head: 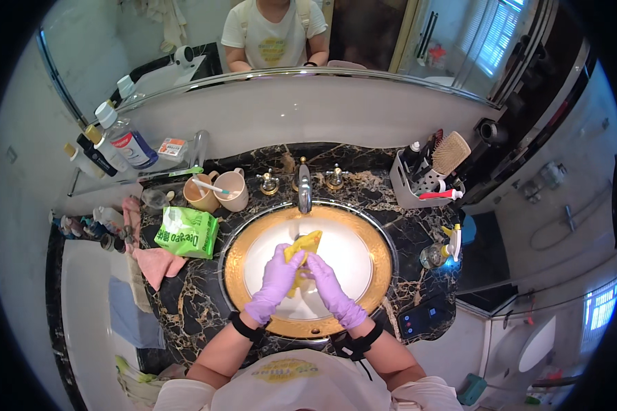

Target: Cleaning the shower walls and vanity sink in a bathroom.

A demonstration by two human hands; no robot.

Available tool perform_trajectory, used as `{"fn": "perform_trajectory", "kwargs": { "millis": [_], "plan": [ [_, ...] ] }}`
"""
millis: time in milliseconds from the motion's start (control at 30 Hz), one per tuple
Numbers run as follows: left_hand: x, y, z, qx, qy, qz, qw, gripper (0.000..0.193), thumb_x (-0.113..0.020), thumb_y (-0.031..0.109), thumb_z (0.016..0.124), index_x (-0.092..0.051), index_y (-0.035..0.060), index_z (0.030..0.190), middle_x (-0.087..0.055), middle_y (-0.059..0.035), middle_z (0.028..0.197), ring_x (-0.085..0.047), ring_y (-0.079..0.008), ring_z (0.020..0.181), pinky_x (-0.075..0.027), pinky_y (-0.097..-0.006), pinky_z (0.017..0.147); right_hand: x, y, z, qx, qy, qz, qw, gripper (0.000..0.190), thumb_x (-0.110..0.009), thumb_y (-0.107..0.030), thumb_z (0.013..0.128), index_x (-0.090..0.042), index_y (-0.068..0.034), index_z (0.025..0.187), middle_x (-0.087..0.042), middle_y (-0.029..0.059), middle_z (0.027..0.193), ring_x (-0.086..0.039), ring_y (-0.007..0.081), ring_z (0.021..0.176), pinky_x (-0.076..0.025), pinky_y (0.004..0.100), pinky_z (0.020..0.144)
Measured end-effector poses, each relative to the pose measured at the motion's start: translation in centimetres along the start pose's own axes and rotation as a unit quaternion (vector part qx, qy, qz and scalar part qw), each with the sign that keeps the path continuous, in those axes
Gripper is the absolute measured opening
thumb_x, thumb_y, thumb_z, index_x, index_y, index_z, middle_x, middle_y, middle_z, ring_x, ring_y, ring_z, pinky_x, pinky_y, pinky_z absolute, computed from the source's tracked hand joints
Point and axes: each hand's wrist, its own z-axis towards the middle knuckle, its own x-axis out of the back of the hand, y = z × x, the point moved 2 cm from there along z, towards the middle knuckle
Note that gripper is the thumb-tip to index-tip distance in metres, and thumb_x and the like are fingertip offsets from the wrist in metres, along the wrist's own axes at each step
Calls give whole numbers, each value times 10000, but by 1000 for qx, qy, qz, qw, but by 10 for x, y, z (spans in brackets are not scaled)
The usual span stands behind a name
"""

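Observation:
A bunched yellow cloth is held above the white bowl of a gold-rimmed sink. My left hand, in a purple rubber glove, grips it from the left. From the right, my right hand, gloved alike, pinches the cloth with its fingertips. Some of the yellow cloth hangs below the fingers. Just beyond the hands stands a chrome faucet, flanked by a left tap handle and a right tap handle.
On the marble counter's left are a green tissue pack, two mugs and a pink cloth. To the right stand a spray bottle, a phone and a grey bin of brushes. A mouthwash bottle sits on the shelf.

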Motion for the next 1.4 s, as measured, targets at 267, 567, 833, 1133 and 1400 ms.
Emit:
{"fn": "perform_trajectory", "kwargs": {
  "millis": [267, 567, 833, 1133, 1400],
  "plan": [
    [-20, 38, -17, -93, -141, 0, 986, 420, -596, 264, 879, -491, 28, 1210, -610, -223, 1074, -588, -319, 1037, -450, -383, 895, 3, 2, 21, -124, -58, 518, 845, 502, -426, -473, 948, -496, -57, 1222, -586, 123, 1116, -599, 239, 983, -510, 386, 854],
    [39, -16, -31, -226, -16, 40, 973, 409, -601, 158, 864, -510, -7, 1228, -524, -198, 1271, -485, -319, 1199, -362, -379, 1029, 122, -75, 135, 203, 238, -244, 918, 561, -412, -460, 943, -400, -103, 1375, -475, 161, 1325, -442, 310, 1232, -345, 456, 1026],
    [72, -57, -50, -42, 88, 27, 995, 338, -555, 92, 884, -526, -1, 1208, -568, -191, 1205, -528, -315, 1145, -386, -373, 1003, 123, -53, 212, 53, 210, -711, 669, 562, -353, -434, 934, -323, -188, 1438, -186, 177, 1517, -104, 423, 1397, -66, 643, 1069],
    [101, -65, -88, -53, 153, 69, 984, 290, -519, 22, 860, -558, -12, 1145, -578, -184, 1169, -536, -305, 1110, -386, -373, 997, 141, -69, 221, -33, 290, -688, 665, 604, -322, -410, 940, -258, -112, 1461, -177, 216, 1512, -153, 408, 1393, -129, 556, 1098],
    [121, -97, -112, -52, 192, 140, 970, 258, -542, 52, 855, -585, 13, 1106, -590, -159, 1172, -530, -317, 1110, -369, -401, 1009, 108, -30, 167, 1, 350, -692, 631, 581, -390, -397, 935, -345, -72, 1414, -283, 223, 1464, -284, 415, 1329, -275, 534, 1033]
  ]
}}
